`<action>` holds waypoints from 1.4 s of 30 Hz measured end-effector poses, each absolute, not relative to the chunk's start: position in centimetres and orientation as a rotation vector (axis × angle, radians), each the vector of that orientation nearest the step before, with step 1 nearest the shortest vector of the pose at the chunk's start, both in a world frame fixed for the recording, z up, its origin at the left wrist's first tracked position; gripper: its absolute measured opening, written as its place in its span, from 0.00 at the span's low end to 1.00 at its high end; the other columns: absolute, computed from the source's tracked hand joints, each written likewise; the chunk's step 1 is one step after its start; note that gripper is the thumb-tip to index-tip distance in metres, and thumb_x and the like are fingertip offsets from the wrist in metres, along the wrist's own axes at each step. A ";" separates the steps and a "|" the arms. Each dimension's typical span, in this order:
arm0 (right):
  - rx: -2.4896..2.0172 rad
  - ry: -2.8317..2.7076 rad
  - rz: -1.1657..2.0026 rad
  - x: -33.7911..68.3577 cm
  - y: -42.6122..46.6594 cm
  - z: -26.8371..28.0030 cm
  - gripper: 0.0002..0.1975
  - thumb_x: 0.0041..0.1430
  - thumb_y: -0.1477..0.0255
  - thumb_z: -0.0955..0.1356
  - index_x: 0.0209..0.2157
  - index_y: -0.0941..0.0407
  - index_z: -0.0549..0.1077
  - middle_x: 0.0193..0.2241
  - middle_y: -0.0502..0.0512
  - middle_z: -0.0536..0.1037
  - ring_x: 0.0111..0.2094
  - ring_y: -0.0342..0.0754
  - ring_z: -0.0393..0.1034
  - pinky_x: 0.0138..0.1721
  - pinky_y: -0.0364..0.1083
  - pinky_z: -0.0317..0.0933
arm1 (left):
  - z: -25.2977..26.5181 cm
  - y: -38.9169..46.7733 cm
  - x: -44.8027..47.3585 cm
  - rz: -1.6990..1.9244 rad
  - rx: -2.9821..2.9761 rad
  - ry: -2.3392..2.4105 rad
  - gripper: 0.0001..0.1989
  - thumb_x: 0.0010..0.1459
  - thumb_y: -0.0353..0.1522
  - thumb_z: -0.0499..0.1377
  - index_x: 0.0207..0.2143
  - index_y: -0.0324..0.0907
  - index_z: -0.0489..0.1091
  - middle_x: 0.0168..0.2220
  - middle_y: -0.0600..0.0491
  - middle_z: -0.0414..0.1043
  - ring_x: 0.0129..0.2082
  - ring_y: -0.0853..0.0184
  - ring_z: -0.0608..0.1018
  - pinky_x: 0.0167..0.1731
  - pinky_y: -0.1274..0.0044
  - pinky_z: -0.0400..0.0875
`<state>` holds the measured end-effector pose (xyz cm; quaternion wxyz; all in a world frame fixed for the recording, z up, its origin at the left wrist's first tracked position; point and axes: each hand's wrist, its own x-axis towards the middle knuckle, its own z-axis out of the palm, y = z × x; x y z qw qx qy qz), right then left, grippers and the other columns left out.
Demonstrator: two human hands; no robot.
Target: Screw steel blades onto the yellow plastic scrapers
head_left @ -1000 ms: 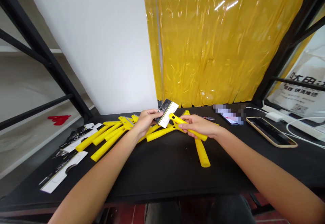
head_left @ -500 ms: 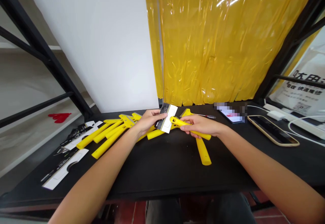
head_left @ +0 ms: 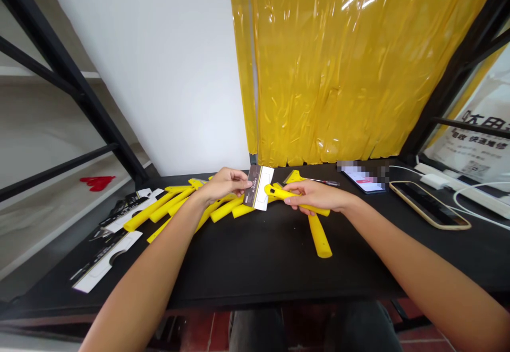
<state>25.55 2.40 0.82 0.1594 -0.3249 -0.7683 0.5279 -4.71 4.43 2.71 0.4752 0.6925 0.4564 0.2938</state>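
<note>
Between the thumb and fingers of my left hand (head_left: 225,186) is the dark edge of a black-and-white cardboard sleeve (head_left: 263,191). A yellow scraper (head_left: 281,193) is gripped by the handle in my right hand (head_left: 313,194); its near end overlaps the sleeve's white side, and its blade cannot be made out. Beneath that hand another yellow scraper (head_left: 320,237) lies on the black table (head_left: 255,267). Several more yellow scrapers (head_left: 148,212) lie in a row under and left of my left hand. Flat cardboard sleeves (head_left: 107,263) rest at the left.
A pen (head_left: 324,182) lies behind my right hand. Farther right are a lit phone (head_left: 363,177), a second phone in a tan case (head_left: 428,204), and white cables (head_left: 458,195) with a power strip. A white panel (head_left: 167,75) and yellow plastic sheeting (head_left: 338,75) stand behind the table.
My left hand has shifted slightly left, now pinching the sleeve nearer its dark edge. The sleeve faces more squarely up. The scraper in my right hand has barely moved.
</note>
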 end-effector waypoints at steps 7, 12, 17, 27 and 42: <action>-0.926 -2.124 1.538 25.2 2.3 0.4 0.17 0.63 0.56 0.68 0.42 0.56 0.69 0.28 0.46 0.71 0.17 0.35 0.64 0.15 0.38 0.54 | 2.0 4.8 -4.1 0.971 1.638 1.128 0.13 0.52 0.40 0.67 0.28 0.40 0.73 0.26 0.55 0.72 0.25 0.69 0.73 0.30 0.76 0.66; -0.789 -2.119 1.674 23.6 0.7 0.4 0.22 0.62 0.54 0.69 0.46 0.57 0.67 0.31 0.51 0.76 0.21 0.39 0.69 0.20 0.39 0.63 | 3.0 4.5 -3.8 1.326 1.622 1.111 0.14 0.49 0.41 0.69 0.30 0.39 0.77 0.28 0.54 0.75 0.27 0.68 0.73 0.30 0.76 0.64; -0.721 -2.281 1.728 21.7 -0.8 -0.5 0.22 0.61 0.53 0.69 0.44 0.57 0.68 0.29 0.50 0.76 0.24 0.41 0.70 0.17 0.38 0.60 | 3.6 3.9 -4.1 1.237 1.655 1.119 0.12 0.49 0.40 0.70 0.30 0.40 0.80 0.30 0.51 0.78 0.30 0.66 0.76 0.33 0.75 0.67; -0.762 -2.369 1.591 21.2 -1.1 -0.9 0.20 0.61 0.52 0.69 0.37 0.56 0.69 0.27 0.46 0.70 0.23 0.38 0.65 0.24 0.39 0.58 | 3.1 4.3 -4.0 1.103 1.590 1.213 0.10 0.49 0.38 0.68 0.31 0.41 0.81 0.31 0.51 0.80 0.31 0.65 0.77 0.33 0.75 0.68; -0.829 -2.398 1.566 21.3 -1.2 -0.7 0.21 0.62 0.51 0.67 0.39 0.56 0.68 0.24 0.44 0.68 0.21 0.38 0.63 0.22 0.39 0.55 | 3.2 4.0 -4.2 1.040 1.644 1.206 0.16 0.55 0.45 0.65 0.28 0.40 0.79 0.26 0.54 0.76 0.26 0.69 0.72 0.28 0.77 0.62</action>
